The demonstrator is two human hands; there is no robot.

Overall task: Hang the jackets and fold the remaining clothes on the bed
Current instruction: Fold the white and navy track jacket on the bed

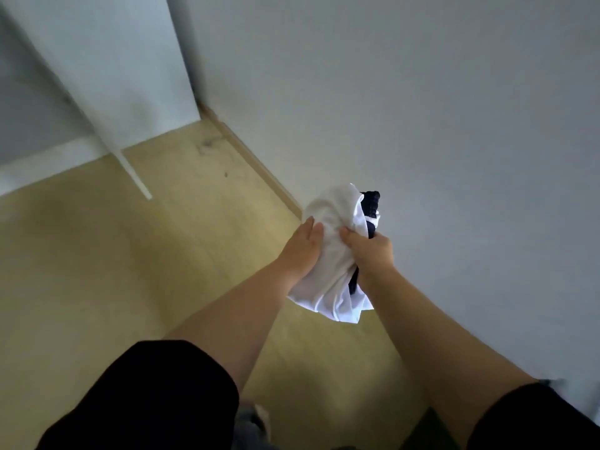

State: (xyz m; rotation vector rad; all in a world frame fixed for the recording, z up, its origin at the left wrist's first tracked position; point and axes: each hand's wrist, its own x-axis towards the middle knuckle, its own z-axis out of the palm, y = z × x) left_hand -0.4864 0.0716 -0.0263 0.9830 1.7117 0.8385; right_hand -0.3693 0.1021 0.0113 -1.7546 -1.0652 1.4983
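1. Hanging in mid-air between both hands is a bunched white cloth (331, 254). A dark cloth (371, 203) is wrapped inside it and shows at the top right and again low on the right side.
2. The right hand (370, 251) is seen from the back, knuckles up. Its fingers are curled tight around the middle of the bundle, clenching white and dark cloth together.
3. The left hand (300, 246) lies against the bundle's left side. The fingers that show are fairly straight and press flat on the white cloth; its thumb is hidden.
4. The top of the bundle stands up above both hands, and its loose white end droops below the wrists, between the two forearms.
5. Both arms reach forward, bare from the elbow, and close in toward each other at the bundle. Short black sleeves (146, 394) cover the upper arms.
6. Below the bundle is a pale wooden floor (130, 254), just beside the foot of a plain grey wall (422, 125) on the right, where a skirting strip (253, 157) runs.
7. At the far left stands a white panel (130, 76), well apart from the hands.
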